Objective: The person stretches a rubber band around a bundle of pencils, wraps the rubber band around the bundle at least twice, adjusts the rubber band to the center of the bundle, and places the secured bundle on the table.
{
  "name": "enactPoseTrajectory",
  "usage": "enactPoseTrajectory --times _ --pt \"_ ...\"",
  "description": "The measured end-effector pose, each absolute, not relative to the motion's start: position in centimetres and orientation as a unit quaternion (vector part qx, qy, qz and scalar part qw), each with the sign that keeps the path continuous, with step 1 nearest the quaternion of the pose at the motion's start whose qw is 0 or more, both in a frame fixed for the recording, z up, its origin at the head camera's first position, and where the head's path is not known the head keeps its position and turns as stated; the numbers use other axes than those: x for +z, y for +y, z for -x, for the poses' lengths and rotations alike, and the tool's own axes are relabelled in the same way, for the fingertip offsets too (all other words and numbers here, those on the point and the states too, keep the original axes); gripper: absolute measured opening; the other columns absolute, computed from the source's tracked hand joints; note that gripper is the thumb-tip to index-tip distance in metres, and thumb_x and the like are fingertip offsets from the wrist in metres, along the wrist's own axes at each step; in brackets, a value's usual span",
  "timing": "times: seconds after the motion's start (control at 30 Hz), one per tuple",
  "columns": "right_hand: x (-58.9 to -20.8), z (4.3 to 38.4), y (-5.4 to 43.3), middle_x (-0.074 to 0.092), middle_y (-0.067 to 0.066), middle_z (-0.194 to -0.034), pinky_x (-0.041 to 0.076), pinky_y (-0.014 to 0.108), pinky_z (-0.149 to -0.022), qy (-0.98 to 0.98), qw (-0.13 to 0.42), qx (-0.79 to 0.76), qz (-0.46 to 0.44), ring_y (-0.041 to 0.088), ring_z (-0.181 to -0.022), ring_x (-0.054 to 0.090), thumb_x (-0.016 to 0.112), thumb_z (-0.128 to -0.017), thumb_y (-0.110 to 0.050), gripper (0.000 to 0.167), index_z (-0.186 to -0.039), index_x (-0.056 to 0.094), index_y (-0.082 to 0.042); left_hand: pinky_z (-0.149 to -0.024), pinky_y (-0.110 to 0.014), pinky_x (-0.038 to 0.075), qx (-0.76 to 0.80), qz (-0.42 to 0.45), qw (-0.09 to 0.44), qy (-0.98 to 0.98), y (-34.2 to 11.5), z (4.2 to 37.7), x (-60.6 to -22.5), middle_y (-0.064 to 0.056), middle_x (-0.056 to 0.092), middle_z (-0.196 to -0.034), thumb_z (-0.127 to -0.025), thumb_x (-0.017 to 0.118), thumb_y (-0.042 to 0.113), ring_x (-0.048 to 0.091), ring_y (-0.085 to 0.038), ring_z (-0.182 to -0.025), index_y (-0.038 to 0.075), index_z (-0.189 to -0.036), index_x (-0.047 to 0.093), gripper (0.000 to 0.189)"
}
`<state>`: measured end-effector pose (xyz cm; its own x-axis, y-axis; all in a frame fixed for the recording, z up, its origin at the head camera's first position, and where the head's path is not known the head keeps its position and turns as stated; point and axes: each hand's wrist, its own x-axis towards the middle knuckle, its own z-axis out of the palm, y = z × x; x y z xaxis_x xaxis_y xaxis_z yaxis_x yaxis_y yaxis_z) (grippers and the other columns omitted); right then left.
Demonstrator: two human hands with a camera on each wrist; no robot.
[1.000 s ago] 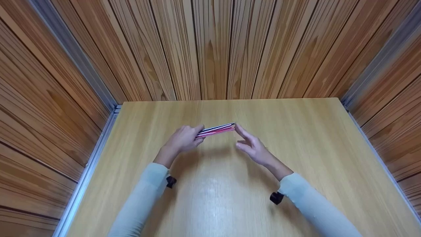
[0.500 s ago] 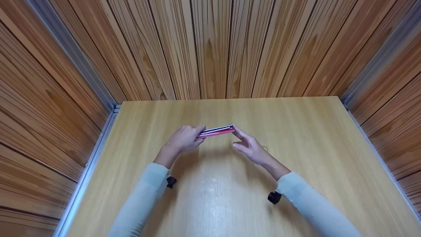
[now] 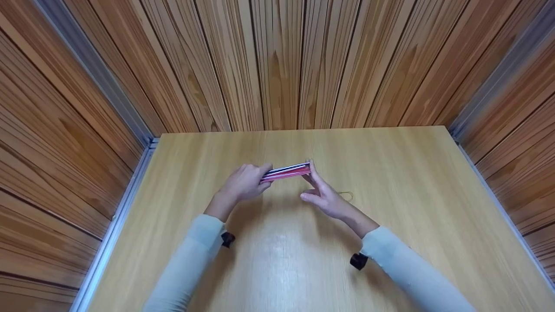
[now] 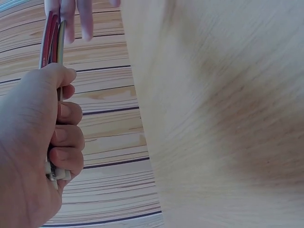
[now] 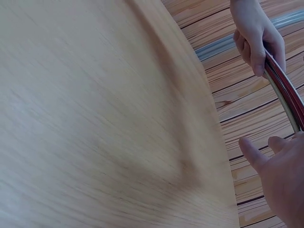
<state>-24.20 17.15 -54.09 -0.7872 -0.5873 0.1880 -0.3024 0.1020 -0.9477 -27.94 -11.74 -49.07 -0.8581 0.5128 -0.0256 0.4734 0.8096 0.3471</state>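
A bundle of several striped pencils (image 3: pixel 286 172), in dark blue, white, red and pink, is held above the table, tilted slightly up to the right. My left hand (image 3: pixel 243 182) grips its left end; in the left wrist view, curled fingers (image 4: pixel 66 135) wrap the pencils, and white eraser ends (image 4: pixel 59 173) stick out below the fist. My right hand (image 3: pixel 324 195) is at the other end, its extended fingers against the pencil ends and its thumb held apart. In the right wrist view, the pencils (image 5: pixel 285 92) run from the left hand to the right fingers, which are partly out of frame.
A thin yellowish loop, like a rubber band (image 3: pixel 348 196), lies on the wooden table (image 3: pixel 390 173) just behind my right wrist. Wood-panelled walls (image 3: pixel 282 65) rise at the back and both sides. A metal rail (image 3: pixel 117 225) borders the table's left edge.
My right hand has shifted slightly left, its fingers more upright against the pencil ends. More of the yellowish loop shows behind it. The left hand and pencils have barely moved.
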Motion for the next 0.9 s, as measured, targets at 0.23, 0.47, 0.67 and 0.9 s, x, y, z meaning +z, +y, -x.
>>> enactPoseTrajectory --times 0.23,0.47,0.67,0.9 --pt "-54.01 24.06 17.38 -0.018 0.024 -0.188 0.029 0.081 -0.130 0.727 0.121 -0.607 0.298 0.054 -0.175 0.004 0.061 -0.113 -0.007 0.101 -0.175 -0.019 0.002 -0.072 -0.030 0.050 0.169 -0.265 0.057 0.948 -12.12 27.85 -49.06 -0.010 0.074 -0.100 -0.112 0.072 0.028 0.064 -0.024 -0.082 0.015 -0.130 0.066 0.023" --pt "-53.57 24.20 17.29 -0.012 0.024 -0.189 0.030 0.081 -0.129 0.711 0.107 -0.622 0.310 0.055 -0.175 0.008 0.063 -0.112 -0.009 0.098 -0.177 -0.010 0.000 -0.071 -0.031 0.048 0.174 -0.269 0.054 0.946 -12.19 27.65 -48.88 -0.009 0.072 -0.097 -0.112 0.071 0.027 0.062 -0.023 -0.082 0.014 -0.127 0.067 0.020" --pt "-53.73 24.21 17.02 -0.009 0.024 -0.190 0.034 0.078 -0.128 0.714 0.100 -0.623 0.302 0.054 -0.175 0.011 0.062 -0.112 -0.004 0.096 -0.178 -0.006 -0.001 -0.067 -0.029 0.043 0.170 -0.283 0.039 0.943 -12.00 27.59 -48.90 -0.009 0.070 -0.092 -0.113 0.069 0.025 0.057 -0.020 -0.076 0.011 -0.121 0.066 0.016" --pt "-53.84 23.98 16.92 -0.009 0.024 -0.190 0.046 0.033 -0.127 0.716 0.088 -0.630 0.289 0.053 -0.175 0.012 0.060 -0.112 -0.001 0.096 -0.177 -0.010 0.000 -0.068 -0.029 0.044 0.165 -0.279 0.040 0.945 -11.94 27.59 -48.88 -0.010 0.071 -0.095 -0.113 0.070 0.027 0.060 -0.021 -0.078 0.013 -0.125 0.066 0.019"
